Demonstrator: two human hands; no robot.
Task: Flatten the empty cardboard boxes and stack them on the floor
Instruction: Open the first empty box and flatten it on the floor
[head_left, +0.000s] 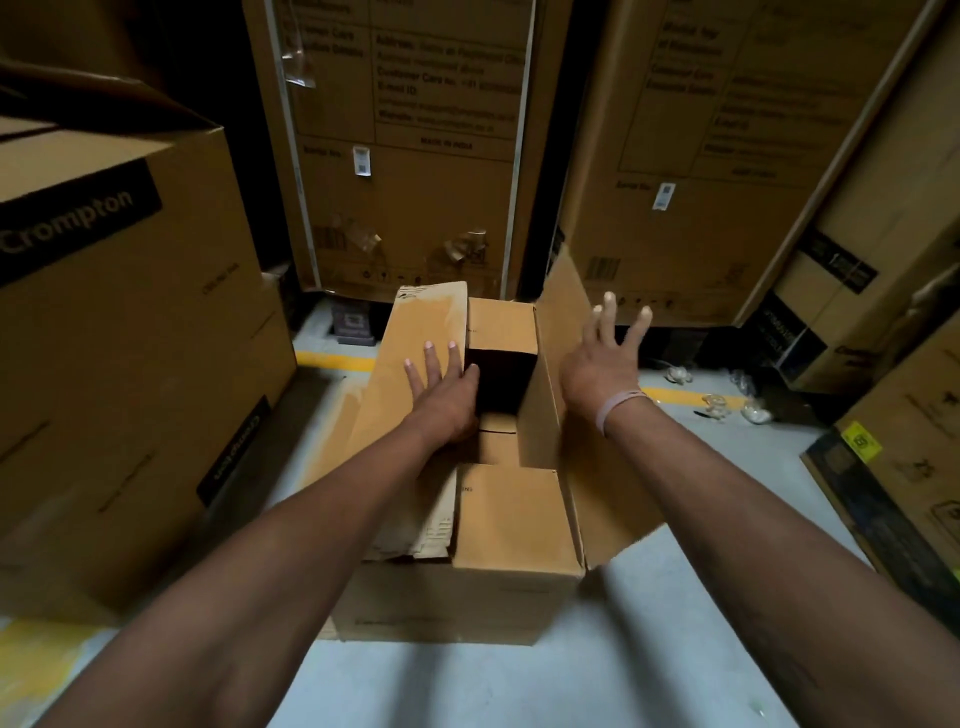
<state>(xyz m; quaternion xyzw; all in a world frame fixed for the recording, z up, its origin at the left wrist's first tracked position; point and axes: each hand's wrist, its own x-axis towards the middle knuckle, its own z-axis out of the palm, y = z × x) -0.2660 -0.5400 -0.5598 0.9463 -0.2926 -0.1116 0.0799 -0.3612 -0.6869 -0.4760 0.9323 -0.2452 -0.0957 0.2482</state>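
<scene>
On the grey floor, hemmed by tall printed cartons, stands the open cardboard box, the landmark for everything else. It is still a full, upright shell, so by my reading the flattening has barely begun. The left hand lies on the box's left flap, fingers straight and pressing, thumb tucked at the edge of the dark opening; it grips nothing. The right hand hovers over the box's right flap, which stands raised; its fingers are spread wide and hold nothing, and whether the palm touches the cardboard I cannot tell. A near flap lies folded over the box's front end. The risks, as I judge them: the left thumb sits where a collapsing wall or closing flap could pinch it; pressing down on only the left side could skid or tip the box toward the big branded carton just to its left; and the raised right flap could spring back or tear at its crease if shoved unevenly. Beyond the box's right side, small clear scraps litter the floor near a yellow line, a likely slipping hazard when stacking starts.
</scene>
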